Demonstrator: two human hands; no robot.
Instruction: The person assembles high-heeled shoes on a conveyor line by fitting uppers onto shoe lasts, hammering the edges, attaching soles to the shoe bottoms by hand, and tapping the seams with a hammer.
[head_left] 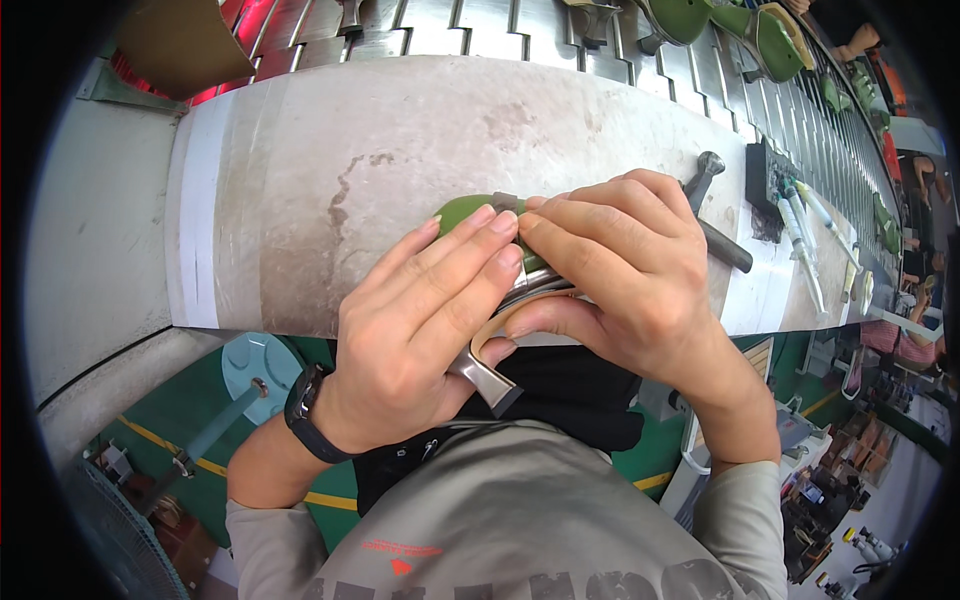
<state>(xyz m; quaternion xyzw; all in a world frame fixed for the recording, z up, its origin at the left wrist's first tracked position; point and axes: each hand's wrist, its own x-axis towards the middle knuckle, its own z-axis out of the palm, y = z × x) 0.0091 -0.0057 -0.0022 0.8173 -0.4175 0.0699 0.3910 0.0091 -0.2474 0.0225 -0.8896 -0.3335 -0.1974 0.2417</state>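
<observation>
A green shoe (462, 209) with a shiny silver heel (487, 380) is gripped between my two hands just above the near edge of the worktable (270, 200). Its heel points down toward me and ends in a dark tip. Across the upper from the left lies my left hand (415, 325), its long fingers pressed flat on the green part and its thumb near the heel. My right hand (625, 270) clasps the shoe from the other side, with fingers on top and thumb under the tan sole edge (515, 308). Most of the upper is hidden beneath my fingers.
A hammer (728, 246) lies right of my right hand, beside a black block (765, 190) and several syringes (800, 245). Beyond the table runs a slatted metal conveyor (480, 38) carrying green shoes (775, 48). A fan (120, 520) stands lower left. Other people are at far right.
</observation>
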